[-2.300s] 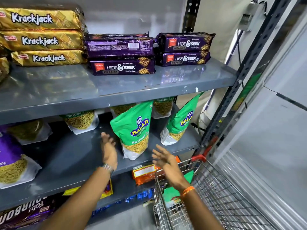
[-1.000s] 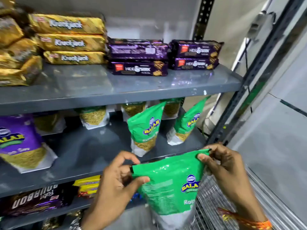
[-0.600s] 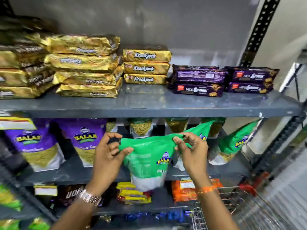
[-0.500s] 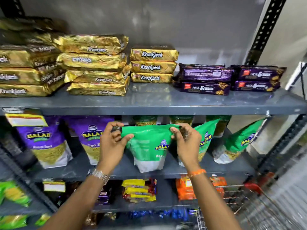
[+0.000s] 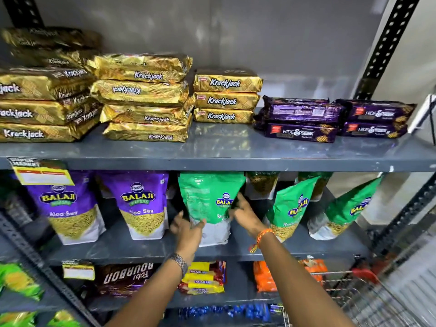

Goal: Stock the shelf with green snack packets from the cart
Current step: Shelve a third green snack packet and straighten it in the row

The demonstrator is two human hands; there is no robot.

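Observation:
A green Balaji snack packet (image 5: pixel 207 197) stands upright on the grey middle shelf (image 5: pixel 141 251), just right of two purple packets. My left hand (image 5: pixel 187 230) grips its lower left corner, thumb over the white bottom part. My right hand (image 5: pixel 244 214) presses on its right edge, fingers pointing up. Two more green packets (image 5: pixel 291 206) (image 5: pixel 346 208) lean on the same shelf to the right, with others behind them at the back. The wire cart (image 5: pixel 368 300) shows at the lower right; its contents are blurred.
Purple Aloo Sev packets (image 5: pixel 142 201) stand left of the green one. The upper shelf's front edge (image 5: pixel 212 164) hangs right above the packet tops, loaded with gold and purple biscuit packs. A slanted black upright (image 5: pixel 401 223) bounds the shelf at right.
Both hands lifted the green packet from the cart to the shelf, set it down beside the purple packets, and slid from its top corners down to its sides.

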